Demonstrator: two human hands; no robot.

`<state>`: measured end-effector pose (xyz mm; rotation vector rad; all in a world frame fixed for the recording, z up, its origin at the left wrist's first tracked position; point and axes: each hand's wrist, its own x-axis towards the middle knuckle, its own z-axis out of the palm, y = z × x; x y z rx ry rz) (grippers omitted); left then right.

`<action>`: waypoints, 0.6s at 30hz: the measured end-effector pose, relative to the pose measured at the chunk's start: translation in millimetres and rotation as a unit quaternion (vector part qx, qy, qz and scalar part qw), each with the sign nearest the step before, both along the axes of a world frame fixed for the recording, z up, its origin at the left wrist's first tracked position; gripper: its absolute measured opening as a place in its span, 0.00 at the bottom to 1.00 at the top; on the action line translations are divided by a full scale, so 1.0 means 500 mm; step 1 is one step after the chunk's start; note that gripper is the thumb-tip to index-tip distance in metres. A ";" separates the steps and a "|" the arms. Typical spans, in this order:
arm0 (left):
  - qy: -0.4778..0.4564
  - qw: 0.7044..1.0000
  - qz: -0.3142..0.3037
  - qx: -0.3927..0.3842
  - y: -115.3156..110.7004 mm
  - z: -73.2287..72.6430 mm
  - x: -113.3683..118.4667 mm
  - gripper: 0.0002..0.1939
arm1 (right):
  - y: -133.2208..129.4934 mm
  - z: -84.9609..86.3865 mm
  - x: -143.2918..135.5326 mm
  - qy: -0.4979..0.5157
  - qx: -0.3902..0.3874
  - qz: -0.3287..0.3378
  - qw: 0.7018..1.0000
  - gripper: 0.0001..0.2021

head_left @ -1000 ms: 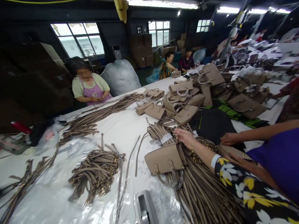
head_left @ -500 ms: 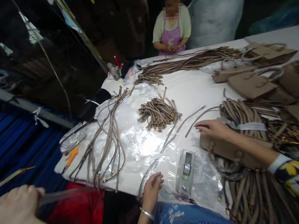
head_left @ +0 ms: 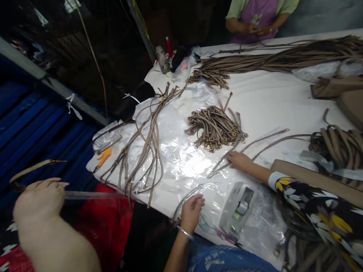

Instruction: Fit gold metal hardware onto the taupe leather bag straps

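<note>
My left hand (head_left: pixel 192 212), with a silver bangle on the wrist, hovers at the near table edge. Its fingers are loosely curled and apart, with nothing seen in them. A thin strap (head_left: pixel 182 201) lies just behind it. Further right, my right hand (head_left: pixel 242 163) reaches from a floral sleeve, its fingertips closed at a thin brown strap (head_left: pixel 217 171) lying on clear plastic. Beyond the fingers sits a heap of short straps with gold-coloured clasps (head_left: pixel 215 127). A grey-and-white tape dispenser (head_left: pixel 237 211) stands between my arms.
To the left, a co-worker's hand (head_left: pixel 44 197) holds a strap. Another person (head_left: pixel 261 12) stands across the table. Long straps (head_left: pixel 276 57) lie at the back. Orange-handled snips (head_left: pixel 104 156), loose straps (head_left: pixel 141 147) and brown bags (head_left: pixel 360 109) are also around.
The view has swung left and closer to the table. My right hand has moved left over the table, from beside a bag to the straps. The co-worker's hand has come further into view.
</note>
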<state>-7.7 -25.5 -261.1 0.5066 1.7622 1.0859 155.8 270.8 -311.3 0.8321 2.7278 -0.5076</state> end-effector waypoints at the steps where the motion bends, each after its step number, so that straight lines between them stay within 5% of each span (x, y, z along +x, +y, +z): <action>1: 0.008 1.000 -0.004 0.001 0.004 -0.005 -0.002 0.20 | -0.001 0.002 0.003 0.003 0.009 0.016 1.000 0.13; 5: 0.080 0.996 -0.020 0.018 0.044 -0.012 -0.014 0.16 | 0.008 0.029 -0.002 0.033 0.039 0.059 0.997 0.11; 9: 0.189 0.979 -0.033 0.072 0.135 0.010 -0.033 0.20 | 0.004 0.086 -0.036 0.081 0.058 0.069 0.993 0.12; 14: 0.250 0.954 -0.101 0.132 0.250 0.066 -0.049 0.21 | -0.041 0.174 -0.099 0.151 0.042 0.091 0.983 0.12; 18: 0.252 0.945 -0.138 0.154 0.242 0.136 -0.083 0.15 | -0.043 0.220 -0.114 0.202 0.000 0.074 0.977 0.14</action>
